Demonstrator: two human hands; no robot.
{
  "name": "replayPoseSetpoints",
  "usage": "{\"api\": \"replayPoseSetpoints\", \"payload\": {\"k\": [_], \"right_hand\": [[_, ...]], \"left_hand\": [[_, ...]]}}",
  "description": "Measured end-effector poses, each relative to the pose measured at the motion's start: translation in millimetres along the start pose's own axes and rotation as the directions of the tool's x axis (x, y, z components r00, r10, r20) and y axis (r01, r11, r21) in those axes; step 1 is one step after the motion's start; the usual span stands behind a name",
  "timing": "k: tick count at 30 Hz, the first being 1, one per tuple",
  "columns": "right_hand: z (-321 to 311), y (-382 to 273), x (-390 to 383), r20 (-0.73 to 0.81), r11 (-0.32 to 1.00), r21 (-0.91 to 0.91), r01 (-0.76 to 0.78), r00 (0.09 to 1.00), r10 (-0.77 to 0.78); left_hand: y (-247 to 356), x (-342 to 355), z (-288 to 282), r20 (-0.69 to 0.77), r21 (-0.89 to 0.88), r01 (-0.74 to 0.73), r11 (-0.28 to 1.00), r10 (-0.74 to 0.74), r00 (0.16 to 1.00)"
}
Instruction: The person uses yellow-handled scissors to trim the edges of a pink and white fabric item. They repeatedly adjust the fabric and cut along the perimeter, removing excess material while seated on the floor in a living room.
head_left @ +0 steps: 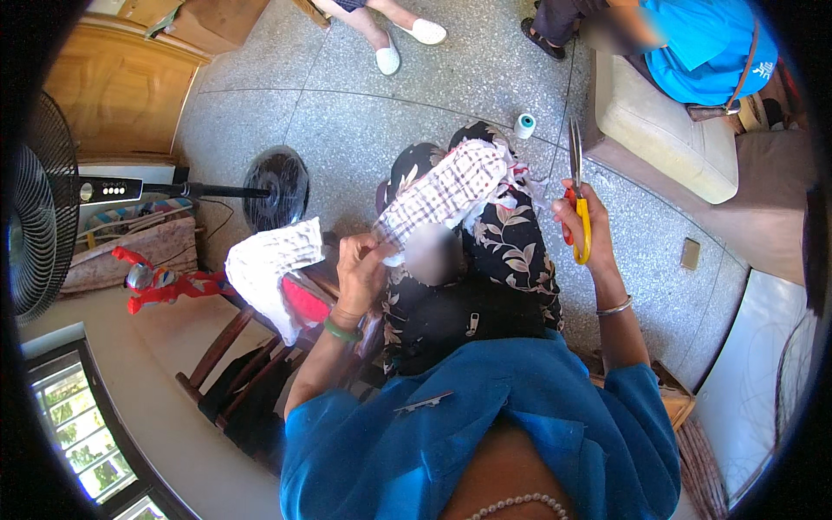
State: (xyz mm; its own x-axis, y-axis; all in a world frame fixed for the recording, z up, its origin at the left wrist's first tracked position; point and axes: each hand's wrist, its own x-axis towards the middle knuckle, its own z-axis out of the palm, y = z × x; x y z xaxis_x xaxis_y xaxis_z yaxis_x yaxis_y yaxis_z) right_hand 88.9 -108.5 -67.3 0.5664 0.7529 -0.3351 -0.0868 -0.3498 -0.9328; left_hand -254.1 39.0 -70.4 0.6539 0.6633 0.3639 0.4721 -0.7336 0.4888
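Pinches the near end of a checked cloth (446, 192), draped over floral trousers (517, 251), in the left hand (358, 270); grips red-and-yellow scissors (578, 184), pointed away from the body, in the right hand (600, 227).

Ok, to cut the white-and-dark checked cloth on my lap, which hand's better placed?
Probably your right hand: it holds the red-and-yellow-handled metal scissors, while your left hand seems to pinch the checked cloth.
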Motion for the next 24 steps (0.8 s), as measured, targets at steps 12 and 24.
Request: {"api": "replayPoseSetpoints", "payload": {"k": [12,24], "right_hand": [[69.8,-38.8,-29.0,0.334,0.917,0.338,-0.210,0.938,0.091],[17.9,-62.4,-5.4,0.325,0.950,0.270,0.154,0.915,-0.241]], "left_hand": [[79.6,43.7,-20.6,-0.022,-0.544,0.165,0.822,-0.211,0.977],[39.6,112.0,-48.7,0.564,-0.825,0.552,-0.122,-0.246,0.789]]}}
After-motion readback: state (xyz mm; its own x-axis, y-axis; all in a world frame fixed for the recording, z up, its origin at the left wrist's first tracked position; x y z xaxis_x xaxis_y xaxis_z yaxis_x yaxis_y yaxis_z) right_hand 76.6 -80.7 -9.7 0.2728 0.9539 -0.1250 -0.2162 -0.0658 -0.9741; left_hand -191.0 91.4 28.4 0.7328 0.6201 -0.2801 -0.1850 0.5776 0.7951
